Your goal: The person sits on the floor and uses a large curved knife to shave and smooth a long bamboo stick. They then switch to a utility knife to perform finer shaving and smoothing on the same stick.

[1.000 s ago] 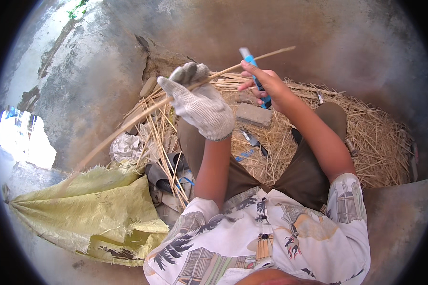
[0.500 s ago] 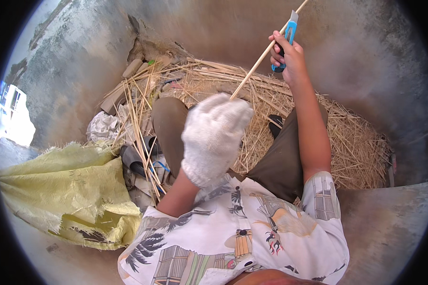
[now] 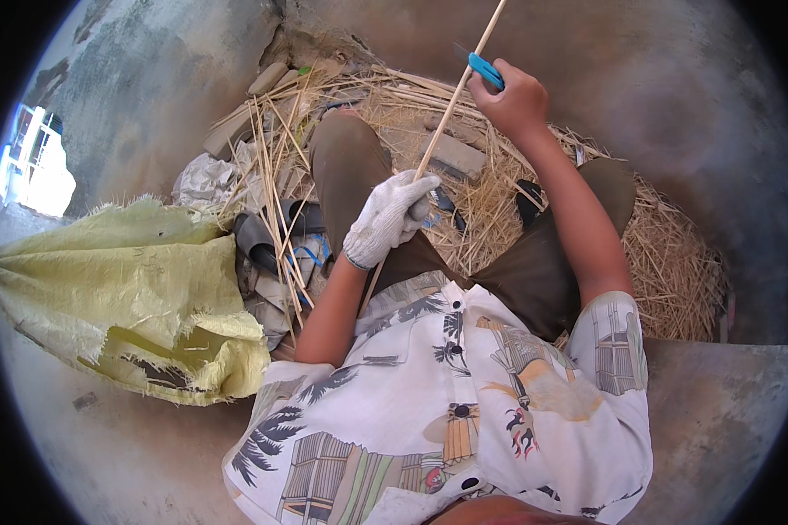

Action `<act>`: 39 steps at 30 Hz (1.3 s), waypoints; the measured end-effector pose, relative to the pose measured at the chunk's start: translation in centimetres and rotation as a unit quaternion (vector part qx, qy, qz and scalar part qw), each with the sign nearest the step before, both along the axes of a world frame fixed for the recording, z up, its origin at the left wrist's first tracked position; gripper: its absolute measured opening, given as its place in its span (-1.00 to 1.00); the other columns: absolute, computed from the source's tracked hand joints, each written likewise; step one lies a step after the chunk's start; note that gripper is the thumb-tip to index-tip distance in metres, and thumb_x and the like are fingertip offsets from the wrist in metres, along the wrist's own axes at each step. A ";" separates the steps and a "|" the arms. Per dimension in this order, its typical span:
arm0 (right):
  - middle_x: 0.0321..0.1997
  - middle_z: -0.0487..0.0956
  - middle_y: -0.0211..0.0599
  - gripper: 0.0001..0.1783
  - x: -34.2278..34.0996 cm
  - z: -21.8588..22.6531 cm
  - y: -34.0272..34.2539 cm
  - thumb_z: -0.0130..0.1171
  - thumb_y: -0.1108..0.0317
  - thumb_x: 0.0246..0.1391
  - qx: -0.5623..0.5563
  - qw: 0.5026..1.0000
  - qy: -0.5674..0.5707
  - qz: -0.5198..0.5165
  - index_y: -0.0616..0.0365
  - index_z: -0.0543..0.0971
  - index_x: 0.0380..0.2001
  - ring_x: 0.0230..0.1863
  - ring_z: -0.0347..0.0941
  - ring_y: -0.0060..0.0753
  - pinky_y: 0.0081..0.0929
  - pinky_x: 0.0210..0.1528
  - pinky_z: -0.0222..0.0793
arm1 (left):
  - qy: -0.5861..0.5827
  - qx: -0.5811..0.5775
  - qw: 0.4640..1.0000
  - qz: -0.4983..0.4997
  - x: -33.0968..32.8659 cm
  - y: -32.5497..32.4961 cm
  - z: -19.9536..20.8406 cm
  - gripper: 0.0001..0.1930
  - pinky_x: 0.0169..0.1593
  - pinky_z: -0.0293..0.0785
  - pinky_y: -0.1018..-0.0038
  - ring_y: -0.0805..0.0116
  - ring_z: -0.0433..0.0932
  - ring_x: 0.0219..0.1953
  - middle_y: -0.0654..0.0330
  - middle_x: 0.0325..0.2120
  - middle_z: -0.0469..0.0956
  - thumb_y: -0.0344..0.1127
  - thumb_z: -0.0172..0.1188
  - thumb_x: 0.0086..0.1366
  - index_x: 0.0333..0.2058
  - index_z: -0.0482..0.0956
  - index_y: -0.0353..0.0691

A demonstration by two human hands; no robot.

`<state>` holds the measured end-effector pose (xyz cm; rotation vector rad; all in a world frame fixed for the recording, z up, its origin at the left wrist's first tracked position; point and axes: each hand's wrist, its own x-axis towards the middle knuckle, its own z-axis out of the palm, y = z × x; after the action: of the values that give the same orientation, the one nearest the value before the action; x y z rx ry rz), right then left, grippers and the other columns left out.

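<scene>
My left hand [image 3: 383, 217], in a white knitted glove, is closed around a long thin pale stick [image 3: 449, 114], which looks like bamboo. The stick slants up and to the right past the top of the view; a lower length shows beneath the glove. My bare right hand [image 3: 518, 103] grips a blue utility knife [image 3: 487, 72], its handle mostly hidden by the fingers. The knife lies across the upper stick, its faint, blurred blade pointing to the left. Whether the blade touches the stick I cannot tell.
Straw-like shavings [image 3: 674, 271] cover the ground around my legs. Several long sticks [image 3: 276, 188] lean at the left, by dark sandals [image 3: 256, 241]. A torn yellow woven sack [image 3: 131, 289] spreads at far left. A brick-like block [image 3: 455, 156] lies ahead, before a stained wall [image 3: 639, 96].
The gloved hand has moved lower and farther down the stick from the knife. My right hand has turned, swinging the knife from upright to across the stick.
</scene>
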<state>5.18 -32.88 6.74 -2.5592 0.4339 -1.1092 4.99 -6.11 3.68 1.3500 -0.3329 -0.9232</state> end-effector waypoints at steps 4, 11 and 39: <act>-0.56 0.61 -0.15 -0.76 0.8 -2.5 1.5 0.26 0.10 0.02 -0.014 0.998 0.054 0.041 0.04 0.62 -0.44 -0.45 0.60 0.03 -0.07 -0.34 0.49 | -0.061 -0.024 0.998 0.012 -0.3 -0.1 -0.4 -0.82 -0.69 0.01 0.68 0.69 0.15 -0.73 0.45 -0.65 0.26 -0.17 0.18 0.43 -0.23 0.54 -0.15; -0.55 0.63 -0.13 -0.80 0.0 -6.0 4.5 0.24 0.21 0.01 -0.125 0.971 0.134 0.152 0.11 0.59 -0.41 -0.46 0.63 0.00 -0.07 -0.41 0.53 | 0.079 -0.060 0.993 0.066 0.4 0.1 -0.1 -0.85 -0.70 -0.03 0.67 0.69 0.13 -0.74 0.48 -0.65 0.20 -0.20 0.20 0.43 -0.28 0.48 -0.09; -0.46 0.70 -0.05 -0.82 0.9 -3.0 3.2 0.12 0.38 0.02 -0.154 0.961 0.227 0.031 0.13 0.69 -0.47 -0.36 0.70 0.01 -0.13 -0.36 0.59 | -0.282 -0.016 0.957 0.058 0.9 0.6 -4.8 -0.80 -0.65 0.11 0.64 0.65 0.21 -0.71 0.42 -0.63 0.29 -0.19 0.16 0.45 -0.15 0.54 -0.20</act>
<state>6.07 -29.67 3.69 -3.0853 0.2997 -0.5955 5.93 -5.53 -1.15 1.5714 -0.6934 -0.4163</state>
